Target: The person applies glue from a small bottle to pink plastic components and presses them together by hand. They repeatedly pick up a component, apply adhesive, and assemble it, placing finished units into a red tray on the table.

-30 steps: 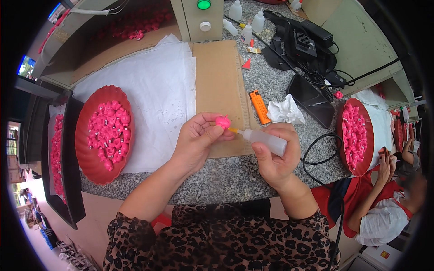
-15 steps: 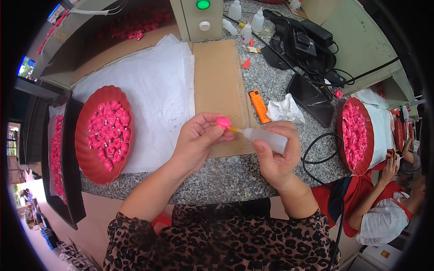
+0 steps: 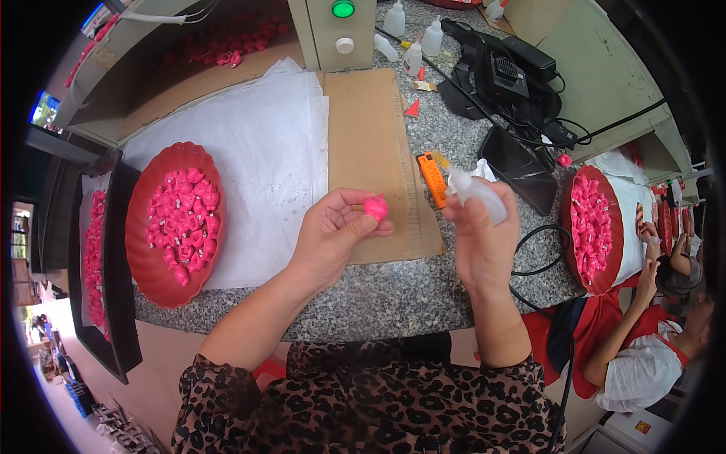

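Between the thumb and fingers of my left hand is a small pink figurine, held over the front of a brown cardboard sheet. My right hand grips a translucent white squeeze bottle, slightly blurred, its yellowish nozzle pointing up and away to the left. The bottle is apart from the figurine. Just left of the bottle lies an orange lighter, and a crumpled white tissue is partly hidden behind the bottle. To the left, a red scalloped bowl holds several more pink pieces.
White paper covers the counter beside the bowl. Several small bottles stand at the back. Black adapters and cables and a dark flat device lie on the right. Another red bowl stands near a co-worker.
My right hand has drawn the bottle away from the figurine, to the right, and tipped its nozzle upward. My left hand has barely moved and still holds the figurine.
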Demonstrator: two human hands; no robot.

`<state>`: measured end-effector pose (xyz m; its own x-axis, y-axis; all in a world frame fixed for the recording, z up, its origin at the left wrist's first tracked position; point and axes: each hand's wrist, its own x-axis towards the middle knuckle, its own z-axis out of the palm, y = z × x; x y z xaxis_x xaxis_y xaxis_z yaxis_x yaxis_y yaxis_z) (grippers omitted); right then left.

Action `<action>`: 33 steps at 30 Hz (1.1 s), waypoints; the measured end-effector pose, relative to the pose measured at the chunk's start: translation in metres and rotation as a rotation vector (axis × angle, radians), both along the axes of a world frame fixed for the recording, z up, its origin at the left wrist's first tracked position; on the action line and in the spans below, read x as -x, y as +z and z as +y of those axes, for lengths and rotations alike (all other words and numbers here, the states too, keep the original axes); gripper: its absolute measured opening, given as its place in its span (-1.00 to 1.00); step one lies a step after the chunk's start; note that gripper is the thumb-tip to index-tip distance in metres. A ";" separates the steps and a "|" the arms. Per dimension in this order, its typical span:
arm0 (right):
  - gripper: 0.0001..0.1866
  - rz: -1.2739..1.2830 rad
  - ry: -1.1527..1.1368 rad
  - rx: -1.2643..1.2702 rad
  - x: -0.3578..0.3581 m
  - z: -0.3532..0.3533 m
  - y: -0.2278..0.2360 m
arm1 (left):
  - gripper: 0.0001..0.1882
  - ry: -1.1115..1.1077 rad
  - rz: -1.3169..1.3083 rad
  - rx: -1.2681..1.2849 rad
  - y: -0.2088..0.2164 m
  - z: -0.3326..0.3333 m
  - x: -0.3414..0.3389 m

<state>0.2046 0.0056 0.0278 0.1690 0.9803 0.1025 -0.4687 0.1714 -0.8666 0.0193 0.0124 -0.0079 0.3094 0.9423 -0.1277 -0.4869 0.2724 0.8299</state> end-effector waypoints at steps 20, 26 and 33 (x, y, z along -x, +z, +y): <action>-0.70 -1.433 -0.139 -0.059 -0.047 0.018 -0.005 | -0.73 -0.006 0.029 -0.062 0.004 -0.002 -0.001; -0.84 -1.429 -0.163 -0.077 -0.048 0.020 -0.006 | -0.73 -0.027 0.042 -0.071 0.006 -0.003 -0.002; -0.89 -0.538 0.354 0.090 -0.028 0.003 0.010 | -0.73 -0.065 0.084 -0.084 0.008 -0.004 0.000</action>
<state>0.2329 0.0086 0.0380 -0.2180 0.9759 -0.0027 0.0197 0.0016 -0.9998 0.0196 0.0081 -0.0001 0.3620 0.9290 -0.0771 -0.3984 0.2290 0.8882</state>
